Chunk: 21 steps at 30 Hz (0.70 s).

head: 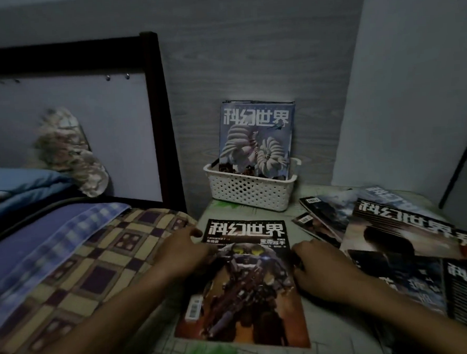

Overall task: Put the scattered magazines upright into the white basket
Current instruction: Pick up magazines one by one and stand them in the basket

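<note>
Dead centre, the robot-cover magazine lies flat on the worktop, at six o'clock from the white basket. Left hand rests on its left edge, fingers reaching up by the title; right hand curls at the right edge, though whether either has truly pinched it, I cannot tell. It looks thin, glossy and floppy, so take both long edges or the spine. One magazine already stands upright in the basket. More scattered magazines fan out at three o'clock. A bed with a checked cover sits at nine.
</note>
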Each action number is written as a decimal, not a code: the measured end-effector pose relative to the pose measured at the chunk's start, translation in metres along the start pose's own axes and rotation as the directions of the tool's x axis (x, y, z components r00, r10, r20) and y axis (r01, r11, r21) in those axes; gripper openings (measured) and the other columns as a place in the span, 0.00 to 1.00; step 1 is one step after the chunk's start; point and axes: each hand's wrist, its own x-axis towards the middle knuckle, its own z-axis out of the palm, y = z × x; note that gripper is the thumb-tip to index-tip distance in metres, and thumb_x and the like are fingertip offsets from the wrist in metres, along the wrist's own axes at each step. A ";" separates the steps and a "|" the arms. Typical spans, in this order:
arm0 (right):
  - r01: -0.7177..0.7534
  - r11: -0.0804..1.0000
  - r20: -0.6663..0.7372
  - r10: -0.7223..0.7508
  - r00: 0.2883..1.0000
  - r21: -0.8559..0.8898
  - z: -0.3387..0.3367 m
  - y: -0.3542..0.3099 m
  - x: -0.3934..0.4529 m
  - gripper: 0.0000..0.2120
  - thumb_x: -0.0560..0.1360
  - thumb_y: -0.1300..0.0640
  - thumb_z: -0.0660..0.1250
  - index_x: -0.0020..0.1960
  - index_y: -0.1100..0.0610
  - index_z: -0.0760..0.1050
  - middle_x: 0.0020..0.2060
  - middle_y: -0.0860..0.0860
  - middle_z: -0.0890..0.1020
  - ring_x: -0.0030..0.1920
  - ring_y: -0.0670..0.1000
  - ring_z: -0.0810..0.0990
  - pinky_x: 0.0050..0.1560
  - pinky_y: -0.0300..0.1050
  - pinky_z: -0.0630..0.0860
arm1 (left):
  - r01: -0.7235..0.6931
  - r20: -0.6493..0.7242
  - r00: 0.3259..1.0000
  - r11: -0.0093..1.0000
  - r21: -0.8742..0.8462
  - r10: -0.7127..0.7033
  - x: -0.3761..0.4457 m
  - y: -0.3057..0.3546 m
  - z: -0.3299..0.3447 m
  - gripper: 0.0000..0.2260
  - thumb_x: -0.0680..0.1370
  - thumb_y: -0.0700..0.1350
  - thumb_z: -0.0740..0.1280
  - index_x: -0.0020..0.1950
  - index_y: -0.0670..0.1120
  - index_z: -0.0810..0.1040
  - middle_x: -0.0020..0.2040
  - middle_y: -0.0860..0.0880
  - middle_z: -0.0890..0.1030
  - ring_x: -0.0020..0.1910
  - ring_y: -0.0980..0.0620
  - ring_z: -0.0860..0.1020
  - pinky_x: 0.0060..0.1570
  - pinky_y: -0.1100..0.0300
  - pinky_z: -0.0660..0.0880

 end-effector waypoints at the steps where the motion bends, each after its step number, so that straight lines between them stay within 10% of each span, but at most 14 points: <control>1: -0.035 0.999 0.024 0.034 0.999 0.035 -0.002 -0.002 -0.002 0.14 0.75 0.43 0.62 0.47 0.54 0.75 0.48 0.55 0.81 0.47 0.54 0.80 0.36 0.43 0.69 | 0.088 0.062 0.995 0.975 -0.205 -0.077 -0.001 0.000 -0.004 0.10 0.71 0.48 0.75 0.48 0.49 0.77 0.45 0.49 0.82 0.44 0.49 0.83 0.46 0.53 0.80; 5: -0.109 0.976 0.072 0.097 0.993 0.190 0.000 -0.003 -0.021 0.18 0.72 0.35 0.62 0.39 0.50 0.72 0.39 0.49 0.77 0.39 0.48 0.77 0.34 0.43 0.71 | 0.226 0.369 0.929 0.833 -0.505 -0.028 -0.027 -0.003 -0.009 0.10 0.73 0.36 0.72 0.53 0.44 0.84 0.48 0.42 0.87 0.44 0.44 0.86 0.43 0.51 0.82; 8: -0.139 0.915 0.059 0.126 0.990 0.378 0.005 0.002 -0.033 0.19 0.65 0.36 0.69 0.48 0.45 0.71 0.46 0.44 0.77 0.45 0.44 0.76 0.37 0.40 0.72 | 0.073 0.310 0.944 0.846 -0.529 0.112 -0.044 0.004 0.003 0.09 0.76 0.39 0.70 0.52 0.52 0.83 0.48 0.47 0.87 0.44 0.50 0.86 0.38 0.58 0.81; 11: -0.154 0.601 0.027 0.215 0.976 0.784 -0.012 0.001 -0.032 0.36 0.63 0.51 0.80 0.64 0.45 0.64 0.55 0.44 0.78 0.52 0.44 0.78 0.42 0.37 0.75 | -0.068 0.240 0.929 0.766 -0.639 0.282 -0.053 0.022 0.004 0.10 0.77 0.41 0.69 0.53 0.56 0.83 0.50 0.50 0.87 0.48 0.51 0.85 0.41 0.58 0.81; 14: 0.006 0.269 -0.126 0.430 0.894 0.963 -0.051 0.007 -0.025 0.30 0.71 0.64 0.75 0.65 0.49 0.63 0.49 0.51 0.82 0.39 0.44 0.82 0.30 0.38 0.75 | -0.231 0.098 0.889 0.624 -0.747 0.447 -0.052 0.044 -0.006 0.13 0.76 0.43 0.70 0.60 0.52 0.81 0.54 0.47 0.86 0.51 0.48 0.85 0.42 0.59 0.81; 21: 0.191 0.436 -0.363 0.352 0.863 0.879 -0.106 0.011 -0.033 0.04 0.77 0.56 0.68 0.49 0.50 0.82 0.38 0.45 0.85 0.27 0.39 0.77 0.25 0.34 0.70 | -0.395 -0.098 0.845 0.490 -0.778 0.526 -0.040 0.053 -0.024 0.11 0.74 0.47 0.70 0.57 0.53 0.82 0.55 0.48 0.85 0.53 0.48 0.84 0.43 0.59 0.81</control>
